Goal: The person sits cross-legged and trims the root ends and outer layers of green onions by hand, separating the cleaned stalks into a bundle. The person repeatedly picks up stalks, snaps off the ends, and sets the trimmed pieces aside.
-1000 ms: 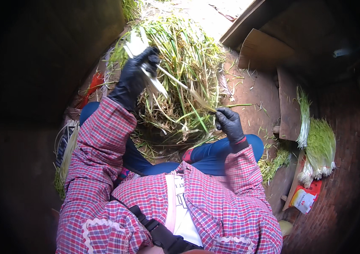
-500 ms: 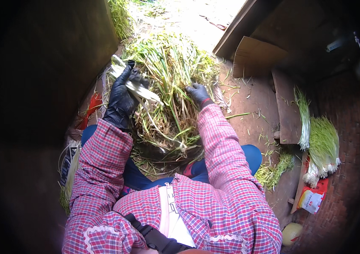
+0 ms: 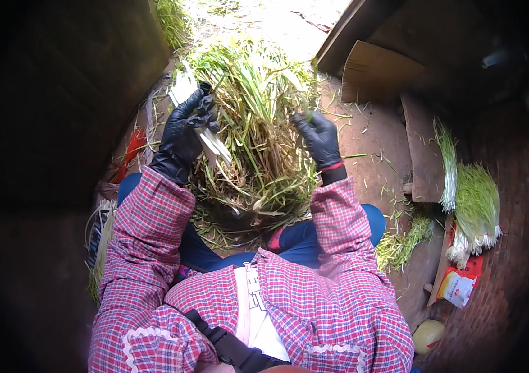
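My left hand [image 3: 185, 127], in a black glove, is closed around a small bunch of pale stalks [image 3: 214, 147]. Their white ends stick out on both sides of the fist. Over the right side of the pile, my right hand [image 3: 319, 138], also black-gloved, has its fingers pinched together. A greenish blur shows at those fingertips, too small to name. Between and beyond both hands lies a large heap of long green and yellowed leafy stalks [image 3: 255, 118], with drier brown bits toward its near side.
At the right, bundles of green stalks with white ends [image 3: 477, 208] lie beside a thin bunch [image 3: 446, 165] on a board [image 3: 424, 149]. A red and white packet [image 3: 460, 287], loose trimmings [image 3: 408, 239] and a cardboard piece [image 3: 376, 71] are nearby. A red bag [image 3: 132, 149] sits at left.
My right hand has drawn back from the heap, moving right and slightly nearer. My left hand stays almost in place, still holding the pale stalks, which have tilted a little.
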### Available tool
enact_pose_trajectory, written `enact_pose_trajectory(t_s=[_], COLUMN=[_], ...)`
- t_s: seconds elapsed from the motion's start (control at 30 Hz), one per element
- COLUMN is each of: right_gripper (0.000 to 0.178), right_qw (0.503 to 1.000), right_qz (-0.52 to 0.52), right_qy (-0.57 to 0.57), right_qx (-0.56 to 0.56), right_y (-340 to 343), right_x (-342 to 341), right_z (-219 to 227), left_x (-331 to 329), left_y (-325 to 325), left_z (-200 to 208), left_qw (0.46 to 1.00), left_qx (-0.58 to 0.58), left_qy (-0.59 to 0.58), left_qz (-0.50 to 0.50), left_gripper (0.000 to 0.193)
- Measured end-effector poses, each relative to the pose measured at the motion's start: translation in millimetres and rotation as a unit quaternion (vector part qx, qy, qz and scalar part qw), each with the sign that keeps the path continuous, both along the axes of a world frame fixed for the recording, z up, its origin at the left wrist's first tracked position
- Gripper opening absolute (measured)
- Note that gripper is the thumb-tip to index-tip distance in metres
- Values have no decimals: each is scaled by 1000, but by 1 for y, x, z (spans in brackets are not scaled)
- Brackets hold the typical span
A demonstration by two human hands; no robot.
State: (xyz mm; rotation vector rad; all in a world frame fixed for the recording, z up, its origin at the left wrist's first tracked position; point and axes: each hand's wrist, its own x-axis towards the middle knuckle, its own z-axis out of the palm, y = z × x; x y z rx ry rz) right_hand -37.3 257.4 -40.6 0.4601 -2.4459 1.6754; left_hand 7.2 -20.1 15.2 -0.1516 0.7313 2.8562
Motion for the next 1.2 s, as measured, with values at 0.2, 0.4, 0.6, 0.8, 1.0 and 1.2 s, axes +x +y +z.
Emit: enact_pose_trajectory(t_s=[0.2, 0.4, 0.6, 0.8, 1.0, 1.2], right_gripper=[25, 26, 26, 18, 30, 43], right_qw=[962, 974, 954, 928, 678, 963], right_qz=[127, 191, 178, 160, 214, 264], right_qy=[-242, -120, 81, 83, -240, -56], right_qx=[-15, 36, 225, 327, 661, 23], right_y=[-12, -35, -61, 5, 60, -51], right_x=[17, 31, 50, 68, 26, -14], right_z=[-5, 13, 38, -11, -28, 55], left_x=[5, 10, 9, 5, 1, 9], left_y=[19, 33, 44, 12, -5, 24], left_z=[4, -4, -14, -2, 9, 2], left_qw=[988, 960, 953, 966, 972, 948], left_qx=[-144, -271, -299, -248, -219, -307], left_qy=[-48, 63, 45, -13, -28, 40], left_qz=[5, -10, 11, 76, 83, 69], left_gripper=[29, 33, 24, 23, 17, 20])
